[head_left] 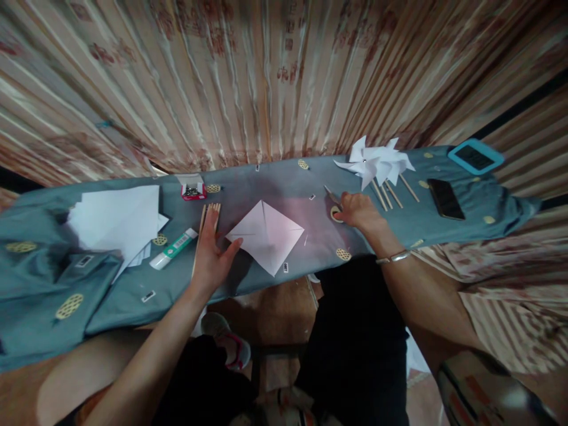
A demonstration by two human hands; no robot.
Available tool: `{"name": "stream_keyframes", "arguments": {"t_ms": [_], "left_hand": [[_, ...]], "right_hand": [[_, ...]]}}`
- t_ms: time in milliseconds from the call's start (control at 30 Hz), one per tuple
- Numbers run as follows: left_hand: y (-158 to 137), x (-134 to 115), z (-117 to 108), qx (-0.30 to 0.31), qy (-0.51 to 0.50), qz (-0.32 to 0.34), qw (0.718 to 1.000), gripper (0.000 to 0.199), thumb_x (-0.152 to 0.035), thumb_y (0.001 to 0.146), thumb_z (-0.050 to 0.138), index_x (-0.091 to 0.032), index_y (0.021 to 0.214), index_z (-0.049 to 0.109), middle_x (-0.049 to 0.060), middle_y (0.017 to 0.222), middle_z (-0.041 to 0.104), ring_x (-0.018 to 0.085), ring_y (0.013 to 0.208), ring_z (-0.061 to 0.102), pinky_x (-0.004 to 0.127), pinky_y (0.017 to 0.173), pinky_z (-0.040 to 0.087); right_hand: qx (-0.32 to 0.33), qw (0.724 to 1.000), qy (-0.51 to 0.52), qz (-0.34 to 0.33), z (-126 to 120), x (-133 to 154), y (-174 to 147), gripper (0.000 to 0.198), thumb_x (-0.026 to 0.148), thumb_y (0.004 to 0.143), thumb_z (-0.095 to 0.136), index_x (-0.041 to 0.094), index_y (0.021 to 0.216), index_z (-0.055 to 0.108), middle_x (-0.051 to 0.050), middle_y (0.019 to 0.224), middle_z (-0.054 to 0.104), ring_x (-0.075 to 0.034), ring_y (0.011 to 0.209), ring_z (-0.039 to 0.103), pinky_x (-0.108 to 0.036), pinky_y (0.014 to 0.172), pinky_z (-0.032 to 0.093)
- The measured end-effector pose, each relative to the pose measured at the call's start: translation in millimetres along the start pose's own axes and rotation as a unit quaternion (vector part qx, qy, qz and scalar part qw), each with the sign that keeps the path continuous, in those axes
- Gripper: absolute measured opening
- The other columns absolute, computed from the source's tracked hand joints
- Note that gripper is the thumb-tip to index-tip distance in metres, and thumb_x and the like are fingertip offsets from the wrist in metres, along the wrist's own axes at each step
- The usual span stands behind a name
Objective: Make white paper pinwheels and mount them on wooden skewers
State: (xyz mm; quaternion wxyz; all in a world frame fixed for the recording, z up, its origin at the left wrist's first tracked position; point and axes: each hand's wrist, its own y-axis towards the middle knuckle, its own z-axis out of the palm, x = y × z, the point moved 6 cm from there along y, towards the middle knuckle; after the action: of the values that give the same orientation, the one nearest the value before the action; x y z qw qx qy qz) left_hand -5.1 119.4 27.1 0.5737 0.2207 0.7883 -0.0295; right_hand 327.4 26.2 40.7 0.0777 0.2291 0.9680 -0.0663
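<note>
A square sheet of white paper (pixel 268 236) lies cornerwise on the cloth, with slits or creases running in from its corners. My left hand (pixel 212 254) rests to its left with fingers outstretched over a few thin wooden sticks (pixel 215 208), its thumb by the paper's left corner. To the right of the paper, my right hand (pixel 357 210) has its fingers closed at the handles of a pair of scissors (pixel 336 212), whose blades point away to the upper left. Some of the handle is covered by the fingers.
Left are a stack of white paper (pixel 118 216), a glue stick (pixel 174 248) and a small red box of metal pieces (pixel 193 190). At right lie several paper pinwheels (pixel 375 163) on sticks, a black phone (pixel 446 199) and a blue-framed device (pixel 476 156). Pleated curtain (pixel 266 89) hangs behind.
</note>
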Motion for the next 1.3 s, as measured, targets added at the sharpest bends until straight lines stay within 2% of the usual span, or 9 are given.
{"name": "stream_keyframes", "arguments": {"t_ms": [33,100,200,333,400,500,667,867,1300], "left_hand": [[-4,-8,1,0.001,0.078,0.072,0.994,0.068,-0.032,0.077,0.069,-0.023,0.138,0.043,0.014,0.146,0.043,0.033,0.138,0.035,0.055,0.109,0.035],[-17,-20,19,0.076,0.156,0.190,0.966,0.041,-0.023,0.088,0.055,-0.022,0.129,0.053,0.012,0.132,0.057,0.028,0.130,0.045,0.054,0.109,0.037],[-31,-24,54,0.192,0.207,0.254,0.925,0.031,-0.018,0.093,0.044,-0.017,0.119,0.061,0.013,0.126,0.062,0.026,0.126,0.049,0.048,0.106,0.044],[-31,-18,77,0.222,0.261,0.261,0.903,0.031,-0.023,0.094,0.045,-0.011,0.119,0.060,0.017,0.129,0.059,0.029,0.126,0.050,0.050,0.107,0.044],[-30,-14,79,0.227,0.269,0.262,0.899,0.033,-0.023,0.094,0.044,-0.009,0.120,0.059,0.019,0.130,0.058,0.030,0.126,0.049,0.050,0.107,0.044],[-30,-10,77,0.225,0.265,0.257,0.902,0.033,-0.023,0.094,0.044,-0.010,0.121,0.058,0.018,0.130,0.057,0.030,0.127,0.049,0.050,0.108,0.043],[-32,-8,77,0.218,0.260,0.252,0.906,0.033,-0.022,0.094,0.043,-0.011,0.122,0.057,0.016,0.130,0.057,0.029,0.126,0.049,0.050,0.107,0.044],[-34,-7,79,0.219,0.272,0.257,0.901,0.034,-0.021,0.094,0.042,-0.006,0.121,0.058,0.020,0.131,0.057,0.031,0.127,0.048,0.050,0.106,0.045],[-34,-11,80,0.212,0.289,0.264,0.895,0.033,-0.020,0.094,0.043,-0.008,0.122,0.057,0.018,0.131,0.058,0.030,0.127,0.050,0.049,0.104,0.047]], "right_hand": [[0.003,1.000,0.000,-0.004,0,0,0,0.037,0.026,0.083,0.058,0.003,0.113,0.058,-0.027,0.102,0.067,-0.037,0.101,0.063,-0.045,0.084,0.047],[0.007,1.000,0.001,-0.007,1,-1,-2,0.035,0.024,0.084,0.057,0.003,0.111,0.059,-0.027,0.100,0.067,-0.038,0.100,0.064,-0.046,0.083,0.047],[0.013,1.000,0.001,0.001,1,-3,-7,0.028,0.024,0.087,0.052,0.005,0.104,0.064,-0.027,0.097,0.067,-0.039,0.096,0.064,-0.050,0.079,0.048],[-0.011,0.999,0.044,-0.024,-9,13,-16,0.028,0.025,0.091,0.046,0.009,0.101,0.067,-0.023,0.095,0.068,-0.036,0.093,0.064,-0.048,0.080,0.048],[-0.049,0.981,0.150,-0.114,-19,43,-20,0.027,0.021,0.093,0.043,0.011,0.102,0.067,-0.020,0.097,0.069,-0.031,0.093,0.063,-0.045,0.083,0.047],[-0.035,0.951,0.215,-0.220,-21,97,-20,0.021,0.023,0.094,0.047,0.019,0.099,0.067,-0.006,0.099,0.071,-0.019,0.093,0.063,-0.030,0.085,0.047],[-0.035,0.923,0.269,-0.273,-10,151,-5,0.012,0.024,0.090,0.058,0.017,0.094,0.067,-0.006,0.088,0.070,-0.021,0.088,0.060,-0.034,0.082,0.047],[-0.087,0.918,0.268,-0.280,-9,153,8,0.027,0.032,0.080,0.072,0.016,0.100,0.064,-0.010,0.116,0.063,-0.025,0.107,0.055,-0.040,0.096,0.045],[-0.099,0.924,0.257,-0.265,-12,160,36,0.028,0.032,0.083,0.068,0.015,0.103,0.061,-0.011,0.114,0.063,-0.026,0.105,0.054,-0.039,0.097,0.043]]}}
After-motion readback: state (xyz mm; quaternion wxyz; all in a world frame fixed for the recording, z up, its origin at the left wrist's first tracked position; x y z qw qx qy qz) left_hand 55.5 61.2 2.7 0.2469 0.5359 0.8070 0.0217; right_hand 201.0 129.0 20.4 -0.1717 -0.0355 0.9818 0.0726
